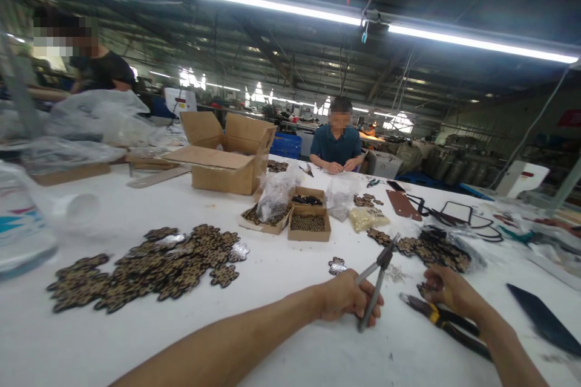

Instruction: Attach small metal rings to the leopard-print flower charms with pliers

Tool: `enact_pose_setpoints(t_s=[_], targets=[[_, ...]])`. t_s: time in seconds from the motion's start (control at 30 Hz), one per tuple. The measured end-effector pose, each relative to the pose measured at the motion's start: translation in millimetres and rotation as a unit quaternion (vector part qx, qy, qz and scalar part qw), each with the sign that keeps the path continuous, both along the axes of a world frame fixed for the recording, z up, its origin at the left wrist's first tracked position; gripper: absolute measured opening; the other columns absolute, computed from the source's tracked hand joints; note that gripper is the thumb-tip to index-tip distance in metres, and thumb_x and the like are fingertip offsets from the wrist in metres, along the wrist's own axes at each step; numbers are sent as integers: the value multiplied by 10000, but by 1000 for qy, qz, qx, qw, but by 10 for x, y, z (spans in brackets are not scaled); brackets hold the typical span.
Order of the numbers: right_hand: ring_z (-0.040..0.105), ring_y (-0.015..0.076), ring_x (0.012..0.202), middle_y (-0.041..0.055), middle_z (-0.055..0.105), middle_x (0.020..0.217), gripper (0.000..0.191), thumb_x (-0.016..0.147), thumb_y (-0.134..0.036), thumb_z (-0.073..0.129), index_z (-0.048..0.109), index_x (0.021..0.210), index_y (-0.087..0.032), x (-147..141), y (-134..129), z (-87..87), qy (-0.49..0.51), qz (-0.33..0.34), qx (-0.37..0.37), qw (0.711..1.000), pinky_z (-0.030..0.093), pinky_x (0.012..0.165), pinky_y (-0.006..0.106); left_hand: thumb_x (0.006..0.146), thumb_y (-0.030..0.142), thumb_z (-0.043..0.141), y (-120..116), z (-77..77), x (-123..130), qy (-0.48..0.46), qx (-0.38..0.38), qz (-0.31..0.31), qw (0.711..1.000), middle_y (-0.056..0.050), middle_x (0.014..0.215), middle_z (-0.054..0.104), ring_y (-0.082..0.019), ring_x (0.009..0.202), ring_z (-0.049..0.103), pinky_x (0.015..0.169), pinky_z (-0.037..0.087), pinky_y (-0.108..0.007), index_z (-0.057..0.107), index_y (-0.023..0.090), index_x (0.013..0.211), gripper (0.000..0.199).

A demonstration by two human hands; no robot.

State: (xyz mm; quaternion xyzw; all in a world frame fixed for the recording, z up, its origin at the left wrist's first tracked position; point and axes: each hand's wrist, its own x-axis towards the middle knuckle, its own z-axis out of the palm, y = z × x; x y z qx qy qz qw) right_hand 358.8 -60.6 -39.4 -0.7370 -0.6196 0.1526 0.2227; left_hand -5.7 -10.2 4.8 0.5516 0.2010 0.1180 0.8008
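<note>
My left hand is wrapped round the grey handles of a pair of pliers, whose dark jaws point up and away from me. To its right, my right hand pinches a small leopard-print patch just above the table. Under that hand lie black and yellow pliers. A single leopard-print patch with a shiny face rests beyond my left hand. Small silvery bits are scattered between the hands. At the left spreads a large heap of flower-shaped leopard-print patches.
Small boxes of metal bits and an open carton stand mid-table. More patches lie at the right, near black wire frames and a dark phone-like slab. A co-worker sits opposite; a white jug stands left.
</note>
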Motion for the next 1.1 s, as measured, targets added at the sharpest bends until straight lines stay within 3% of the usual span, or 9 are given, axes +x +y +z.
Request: enact_pose_setpoints(t_s=[0.1,0.27,0.43,0.63,0.87,1.1], targets=[[648,257,879,104,706,973,471,599,-257,739,649,1051,-159,-27,-10,9,10,-15,-9,1000,482,751,312,411,45,542,-11,52,11,0,-1,0,1000,-114,774,692,-223,665,647,604,489,-343,719,78,818,445],[631,212,794,60,691,860,433,631,-178,683,664,1063,-162,-42,-31,47,17,-4,-34,999,459,694,280,438,54,538,-9,107,27,-11,-2,-12,1000,-104,782,685,-212,674,635,619,483,-342,701,83,837,433],[593,190,831,46,658,972,437,633,-228,746,693,1066,-195,6,-49,170,17,21,-47,999,450,720,266,450,61,536,-16,122,34,-8,5,-18,1000,-93,796,682,-208,700,626,659,480,-351,684,92,857,434],[560,171,754,21,643,873,330,618,-245,761,703,938,-189,41,-35,262,17,40,-61,997,425,659,257,445,61,536,-22,141,39,-1,10,-14,1000,-98,809,678,-214,702,629,679,473,-365,676,85,872,450],[557,184,740,11,646,773,240,613,-277,768,637,792,-185,-15,-121,303,15,26,-34,999,403,654,270,450,64,524,-10,133,47,-3,-1,-14,1000,-91,823,682,-207,722,626,694,482,-359,679,91,880,458],[605,211,722,27,676,752,334,557,-224,780,656,865,-185,-142,-217,348,28,-60,52,996,429,655,293,447,57,526,11,145,40,-3,9,-14,1000,-98,795,682,-211,697,633,656,484,-350,689,80,870,454]])
